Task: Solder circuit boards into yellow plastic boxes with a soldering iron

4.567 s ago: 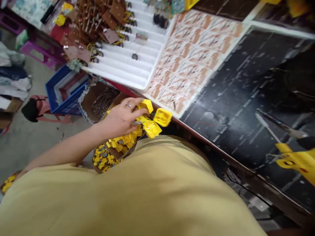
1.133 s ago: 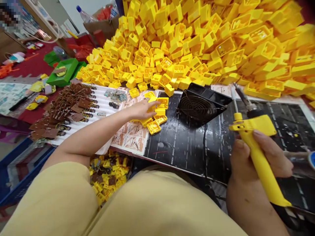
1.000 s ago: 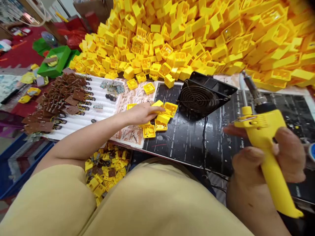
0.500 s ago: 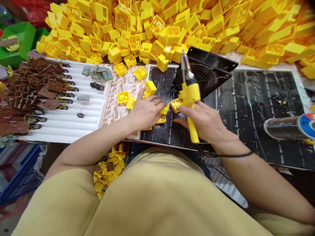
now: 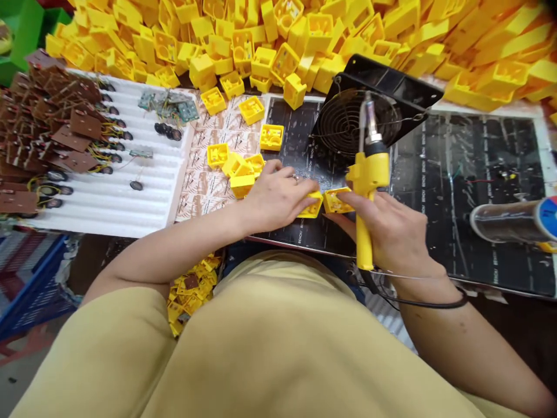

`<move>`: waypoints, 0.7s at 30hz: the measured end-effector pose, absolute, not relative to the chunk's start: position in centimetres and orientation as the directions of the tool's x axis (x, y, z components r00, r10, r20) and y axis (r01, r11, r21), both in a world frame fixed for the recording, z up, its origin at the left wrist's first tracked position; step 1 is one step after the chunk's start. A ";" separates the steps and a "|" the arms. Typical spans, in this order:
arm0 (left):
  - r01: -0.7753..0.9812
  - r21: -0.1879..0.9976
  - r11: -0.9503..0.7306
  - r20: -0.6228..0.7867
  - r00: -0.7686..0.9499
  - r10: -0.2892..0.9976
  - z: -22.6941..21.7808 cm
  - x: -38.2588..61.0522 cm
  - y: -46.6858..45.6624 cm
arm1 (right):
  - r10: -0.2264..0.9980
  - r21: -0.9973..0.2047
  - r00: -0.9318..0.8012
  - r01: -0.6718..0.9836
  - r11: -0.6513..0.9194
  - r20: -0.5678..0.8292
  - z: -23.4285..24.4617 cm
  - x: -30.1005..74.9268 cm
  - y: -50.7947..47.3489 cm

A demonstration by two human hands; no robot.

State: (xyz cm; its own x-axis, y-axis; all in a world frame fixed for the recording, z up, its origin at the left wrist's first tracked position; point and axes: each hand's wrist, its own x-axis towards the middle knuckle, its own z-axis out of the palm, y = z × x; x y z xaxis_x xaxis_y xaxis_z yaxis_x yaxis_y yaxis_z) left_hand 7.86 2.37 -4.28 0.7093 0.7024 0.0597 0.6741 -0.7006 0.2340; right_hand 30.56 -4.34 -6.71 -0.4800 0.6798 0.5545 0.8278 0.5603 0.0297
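Observation:
My left hand (image 5: 278, 194) rests on the black mat (image 5: 456, 174), fingers closed on a small yellow plastic housing (image 5: 311, 207). My right hand (image 5: 385, 229) grips a yellow soldering gun (image 5: 368, 180), tip pointing up and away, while its fingertips touch a second yellow housing (image 5: 336, 201) beside the first. Several loose yellow housings (image 5: 241, 168) lie just left of my left hand.
A huge heap of yellow housings (image 5: 348, 35) fills the back. A black fan (image 5: 369, 110) stands behind the soldering gun. Brown circuit boards (image 5: 47, 128) sit on a white ribbed tray (image 5: 113, 197) at left. A solder spool (image 5: 517, 220) lies at right. A box of yellow parts (image 5: 191, 287) is below the table edge.
My left hand brought yellow housings from the box below onto the mat. My right hand swung the soldering gun in from the right to the middle, beside my left hand.

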 end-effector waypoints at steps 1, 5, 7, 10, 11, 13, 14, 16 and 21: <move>0.688 0.190 -0.700 0.094 0.697 0.710 -4.4 8.1 2.1 | 0.665 0.019 -0.471 0.824 0.566 0.580 -6.6 30.7 -4.5; 0.693 0.073 -0.717 0.201 0.694 0.691 -3.2 7.0 0.6 | 0.601 0.002 -0.504 0.767 0.641 0.621 -6.2 31.0 -5.1; 0.643 0.029 -0.765 0.143 0.755 0.640 -2.7 5.7 -0.8 | 0.592 -0.011 -0.500 0.758 0.652 0.632 -6.2 31.2 -5.4; 0.639 -0.085 -0.765 0.051 0.769 0.637 -3.4 4.4 -3.0 | 0.597 -0.008 -0.478 0.776 0.630 0.644 -6.4 31.4 -5.9; 0.647 -0.133 -0.751 0.049 0.761 0.647 -3.9 4.3 -3.6 | 0.599 -0.006 -0.469 0.784 0.621 0.649 -6.5 31.4 -6.0; 0.647 -0.218 -0.731 0.084 0.759 0.646 -4.9 4.3 -4.3 | 0.596 -0.026 -0.438 0.791 0.611 0.673 -6.7 31.3 -6.2; 0.638 -0.248 -0.729 0.109 0.767 0.633 -5.3 4.3 -4.4 | 0.596 -0.048 -0.421 0.789 0.613 0.684 -6.8 31.3 -6.3; 0.606 -0.276 -0.746 0.148 0.793 0.590 -5.4 4.2 -4.3 | 0.598 -0.076 -0.404 0.783 0.617 0.692 -6.9 31.0 -6.5; 0.543 -0.196 -0.816 0.268 0.830 0.488 -3.7 4.6 -3.0 | 0.587 -0.216 -0.406 0.663 0.717 0.700 -6.9 29.5 -7.0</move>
State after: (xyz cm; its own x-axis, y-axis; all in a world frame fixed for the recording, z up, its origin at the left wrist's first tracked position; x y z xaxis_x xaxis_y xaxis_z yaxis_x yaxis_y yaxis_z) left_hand 4.61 -2.98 -3.70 0.8304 0.4883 0.2684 0.5434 -0.8162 -0.1964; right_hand 29.50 -7.04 -6.91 -0.4065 0.5870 0.7001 0.6631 0.7167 -0.2159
